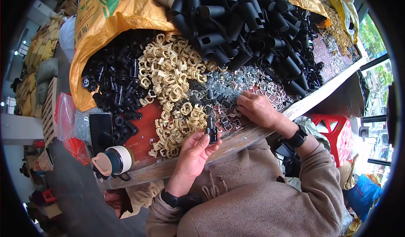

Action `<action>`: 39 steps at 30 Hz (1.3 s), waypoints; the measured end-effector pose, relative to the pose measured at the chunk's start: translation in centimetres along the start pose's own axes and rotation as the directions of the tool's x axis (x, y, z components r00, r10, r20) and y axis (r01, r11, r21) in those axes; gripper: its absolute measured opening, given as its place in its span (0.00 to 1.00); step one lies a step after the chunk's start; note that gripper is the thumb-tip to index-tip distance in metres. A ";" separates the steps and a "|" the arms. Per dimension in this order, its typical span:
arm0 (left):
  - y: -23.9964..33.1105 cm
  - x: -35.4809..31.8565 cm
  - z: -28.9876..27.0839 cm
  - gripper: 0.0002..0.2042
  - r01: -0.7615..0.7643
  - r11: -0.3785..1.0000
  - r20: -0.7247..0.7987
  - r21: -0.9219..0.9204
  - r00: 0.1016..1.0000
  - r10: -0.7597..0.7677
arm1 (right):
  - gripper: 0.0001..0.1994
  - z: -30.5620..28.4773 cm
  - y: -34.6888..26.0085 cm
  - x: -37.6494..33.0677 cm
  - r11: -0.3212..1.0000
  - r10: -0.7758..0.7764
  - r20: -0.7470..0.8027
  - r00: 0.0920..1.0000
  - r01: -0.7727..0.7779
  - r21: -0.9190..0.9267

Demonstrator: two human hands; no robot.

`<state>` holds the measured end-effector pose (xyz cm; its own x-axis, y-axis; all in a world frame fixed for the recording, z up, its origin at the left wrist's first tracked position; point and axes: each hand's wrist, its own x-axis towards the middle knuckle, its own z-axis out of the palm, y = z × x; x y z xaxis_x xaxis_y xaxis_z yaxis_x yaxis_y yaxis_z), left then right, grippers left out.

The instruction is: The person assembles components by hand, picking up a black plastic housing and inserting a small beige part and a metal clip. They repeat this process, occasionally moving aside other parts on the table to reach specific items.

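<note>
Black fitting (211,130), held in the left hand's (193,153) fingers at the table's (249,139) near edge, looks unfinished. Right hand (260,109) curled narrow at silver clips (228,85); cannot tell whether it holds one. Farther off, beige clips (168,68), then black tubes (249,19), heaped loose, seemingly left to do.

R hand (260,110) was turned down, hiding the ends of its fingers (245,103), so couldn't tell if it held anything; some L hand (193,152) fingers were partly hidden behind the blk part (211,127). Silver metal bits (225,85) on the desk (145,129) were too small & jumbled to tell apart. Top edge cut off the orange sack (126,15) & blk tubes (252,17).
</note>
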<state>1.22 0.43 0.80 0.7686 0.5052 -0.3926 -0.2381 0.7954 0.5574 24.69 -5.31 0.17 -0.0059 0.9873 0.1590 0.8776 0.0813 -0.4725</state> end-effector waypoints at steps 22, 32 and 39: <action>-0.2 0.6 1.7 0.13 -0.250 0.967 0.181 -0.059 0.950 0.256 | 0.10 0.6 -6.3 0.5 0.766 -0.033 -0.149 0.988 0.120 0.632; -0.8 0.3 0.9 0.10 -0.314 0.948 0.162 -0.055 0.934 0.318 | 0.09 0.1 -5.8 0.0 0.122 0.072 0.293 0.953 -0.300 0.946; -0.8 0.2 1.3 0.11 -0.333 0.940 0.144 -0.074 0.929 0.341 | 0.09 0.3 -5.5 -0.8 0.155 0.098 0.231 0.968 -0.244 0.957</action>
<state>2.38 -0.53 1.25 0.7184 0.6922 -0.0698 -0.5240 0.6043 0.6002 19.73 -6.49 2.38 -0.0304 0.9953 -0.0921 -0.3220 -0.0970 -0.9418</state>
